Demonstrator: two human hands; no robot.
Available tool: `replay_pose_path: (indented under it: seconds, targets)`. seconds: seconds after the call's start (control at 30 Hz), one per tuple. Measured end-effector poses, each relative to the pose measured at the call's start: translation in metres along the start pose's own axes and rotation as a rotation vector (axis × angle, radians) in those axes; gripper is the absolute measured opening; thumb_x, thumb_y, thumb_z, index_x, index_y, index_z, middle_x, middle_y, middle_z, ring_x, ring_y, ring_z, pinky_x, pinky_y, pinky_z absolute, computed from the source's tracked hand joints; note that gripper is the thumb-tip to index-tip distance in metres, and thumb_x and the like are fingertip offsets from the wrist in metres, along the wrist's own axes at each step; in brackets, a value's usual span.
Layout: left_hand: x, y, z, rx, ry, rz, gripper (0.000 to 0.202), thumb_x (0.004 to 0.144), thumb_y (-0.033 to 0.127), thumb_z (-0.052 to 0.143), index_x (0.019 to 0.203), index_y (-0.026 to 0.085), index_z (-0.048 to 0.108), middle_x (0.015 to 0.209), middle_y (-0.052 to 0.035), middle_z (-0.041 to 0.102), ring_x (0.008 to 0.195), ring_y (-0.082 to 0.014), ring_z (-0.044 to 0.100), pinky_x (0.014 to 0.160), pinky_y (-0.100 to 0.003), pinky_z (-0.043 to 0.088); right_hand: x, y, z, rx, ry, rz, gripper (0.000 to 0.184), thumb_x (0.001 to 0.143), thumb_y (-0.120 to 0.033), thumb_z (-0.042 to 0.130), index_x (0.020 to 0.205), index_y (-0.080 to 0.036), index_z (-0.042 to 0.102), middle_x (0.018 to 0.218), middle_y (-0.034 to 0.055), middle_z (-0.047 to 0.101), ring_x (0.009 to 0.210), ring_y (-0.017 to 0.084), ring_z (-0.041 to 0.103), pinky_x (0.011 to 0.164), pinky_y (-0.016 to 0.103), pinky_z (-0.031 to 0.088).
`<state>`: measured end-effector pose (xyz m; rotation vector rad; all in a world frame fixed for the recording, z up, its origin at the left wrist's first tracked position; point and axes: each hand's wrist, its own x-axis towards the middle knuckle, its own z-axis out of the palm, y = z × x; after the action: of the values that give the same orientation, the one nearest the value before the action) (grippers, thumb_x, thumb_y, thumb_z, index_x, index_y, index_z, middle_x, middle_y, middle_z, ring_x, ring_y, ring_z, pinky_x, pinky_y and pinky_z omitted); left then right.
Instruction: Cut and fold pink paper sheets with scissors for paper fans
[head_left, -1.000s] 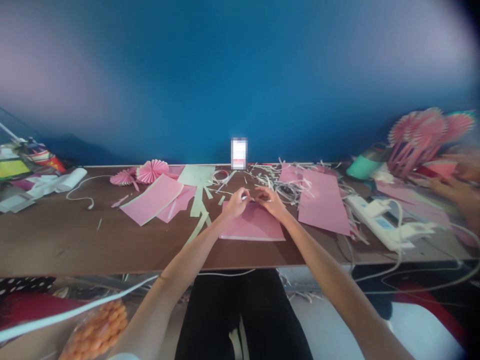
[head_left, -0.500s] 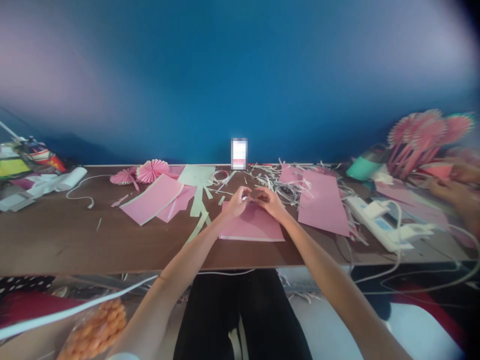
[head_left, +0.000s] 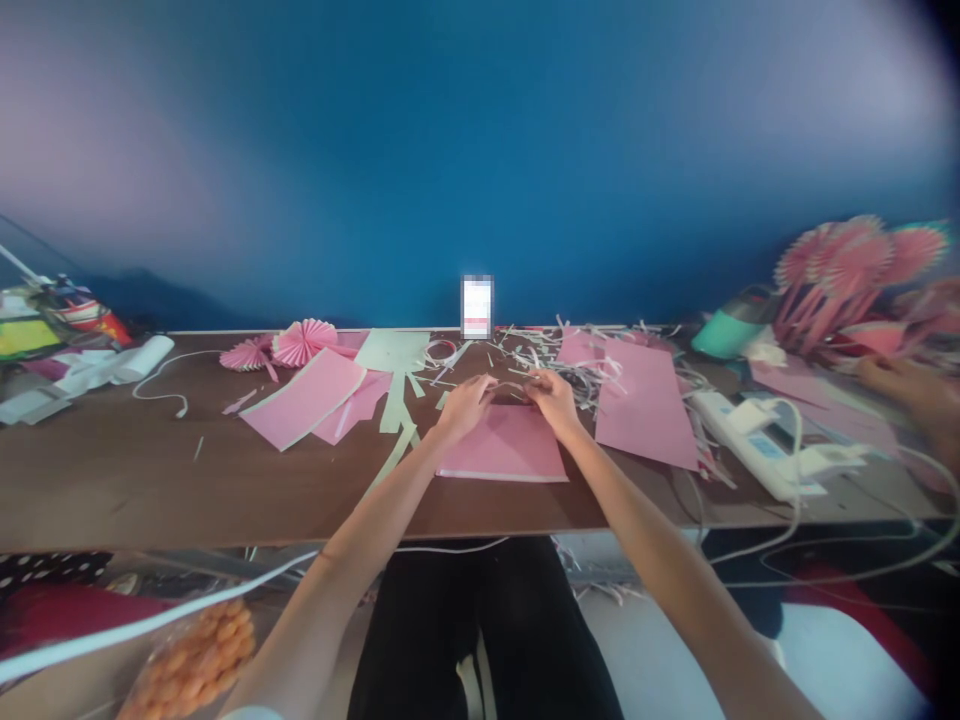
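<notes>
A sheet of pink paper (head_left: pixel 506 450) with a pale strip along its near edge lies on the table in front of me. Above its far edge, my left hand (head_left: pixel 466 402) and my right hand (head_left: pixel 553 398) are closed in a pinch, a short gap apart. A thin pale strip (head_left: pixel 511 386) spans that gap, one end at each hand's fingertips. Whether the strip is still joined to the sheet is too small to tell. Loose white strips (head_left: pixel 581 380) lie tangled just beyond my right hand.
More pink sheets lie left (head_left: pixel 307 398) and right (head_left: pixel 645 405). Folded pink paper fans (head_left: pixel 304 343) sit at the back left. A lit phone (head_left: pixel 478 308) stands against the wall. A power strip (head_left: pixel 757 450) with cables lies right, near another person's hand (head_left: pixel 900 390).
My hands have moved apart, the left one leftward and the right one rightward, and the thin strip now shows stretched between them. The other person's hand at the right has shifted.
</notes>
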<state>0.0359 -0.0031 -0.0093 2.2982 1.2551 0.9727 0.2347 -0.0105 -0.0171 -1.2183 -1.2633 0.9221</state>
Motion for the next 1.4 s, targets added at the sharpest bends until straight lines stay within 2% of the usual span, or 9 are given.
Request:
replay_pose_path:
  seconds: [0.07,0.23,0.33,0.43,0.57,0.67,0.87,1.03,1.4]
  targets:
    - [0.000,0.000,-0.003,0.076,-0.013,0.008,0.018,0.090,0.027,0.047,0.104,0.023,0.057,0.107,-0.0055,0.064,0.095,-0.0212,0.060,0.078,-0.031,0.045,0.000,0.000,0.000,0.030,0.027,-0.002,0.039,0.068,-0.037,0.066,0.103,-0.022,0.057,0.084,0.0045,0.066,0.063,0.020,0.063,0.052,0.031,0.046]
    - [-0.001,-0.003,-0.006,0.204,0.014,-0.100,0.042,0.089,0.023,0.044,0.131,0.024,0.038,0.101,-0.0050,0.064,0.083,-0.0179,0.059,0.070,-0.028,0.044,0.002,0.001,0.002,0.178,0.009,-0.066,0.037,0.071,-0.035,0.062,0.106,-0.023,0.055,0.100,0.0044,0.066,0.086,0.023,0.065,0.072,0.036,0.050]
    - [0.000,-0.010,-0.008,0.260,0.090,-0.198,0.052,0.088,0.020,0.043,0.138,0.021,0.029,0.100,-0.0070,0.064,0.082,-0.0181,0.059,0.072,-0.028,0.044,0.005,0.005,0.000,0.109,0.068,-0.134,0.036,0.071,-0.030,0.060,0.106,-0.023,0.054,0.115,0.0057,0.061,0.099,0.023,0.060,0.079,0.035,0.048]
    - [0.002,-0.021,-0.014,0.332,0.223,-0.307,0.051,0.090,0.018,0.039,0.140,0.017,0.028,0.100,-0.0110,0.065,0.086,-0.0223,0.060,0.077,-0.033,0.044,0.007,0.008,-0.005,-0.034,0.109,-0.213,0.033,0.070,-0.022,0.055,0.103,-0.022,0.053,0.108,0.0058,0.061,0.094,0.021,0.059,0.077,0.034,0.047]
    - [0.003,-0.030,-0.021,0.475,0.355,-0.378,0.056,0.087,0.013,0.041,0.140,0.013,0.027,0.110,-0.0162,0.063,0.103,-0.0296,0.055,0.090,-0.042,0.039,0.005,0.005,-0.008,-0.225,-0.041,-0.307,0.035,0.071,-0.017,0.048,0.106,-0.021,0.050,0.085,0.0022,0.065,0.080,0.019,0.060,0.072,0.033,0.045]
    - [0.002,-0.027,-0.023,0.546,0.410,-0.397,0.056,0.084,0.010,0.043,0.138,0.013,0.030,0.123,-0.0205,0.054,0.116,-0.0344,0.046,0.094,-0.047,0.035,-0.001,0.000,-0.006,-0.442,-0.192,-0.407,0.033,0.075,-0.018,0.051,0.107,-0.021,0.054,0.089,0.0036,0.066,0.087,0.021,0.060,0.079,0.036,0.044]
    - [0.004,-0.020,-0.024,0.513,0.384,-0.267,0.032,0.088,0.016,0.045,0.119,0.017,0.050,0.111,-0.0147,0.059,0.112,-0.0322,0.046,0.092,-0.045,0.035,-0.007,-0.004,-0.001,-0.623,-0.393,-0.505,0.044,0.075,-0.025,0.063,0.118,-0.023,0.053,0.099,0.0054,0.065,0.098,0.024,0.057,0.091,0.042,0.041]
    - [0.006,-0.025,-0.019,0.419,0.239,-0.083,0.019,0.087,0.020,0.052,0.106,0.018,0.056,0.098,-0.0102,0.063,0.104,-0.0272,0.051,0.086,-0.038,0.038,-0.006,-0.004,-0.002,-0.599,-0.420,-0.498,0.047,0.073,-0.024,0.066,0.118,-0.022,0.053,0.093,0.0041,0.065,0.092,0.023,0.058,0.089,0.040,0.043]
    - [0.006,-0.024,-0.019,0.344,0.248,0.000,0.017,0.092,0.020,0.042,0.092,0.019,0.059,0.084,-0.0061,0.065,0.089,-0.0220,0.055,0.080,-0.034,0.040,-0.006,0.001,-0.001,-0.500,-0.374,-0.439,0.052,0.070,-0.013,0.059,0.121,-0.022,0.050,0.098,0.0051,0.062,0.072,0.016,0.059,0.073,0.032,0.049]
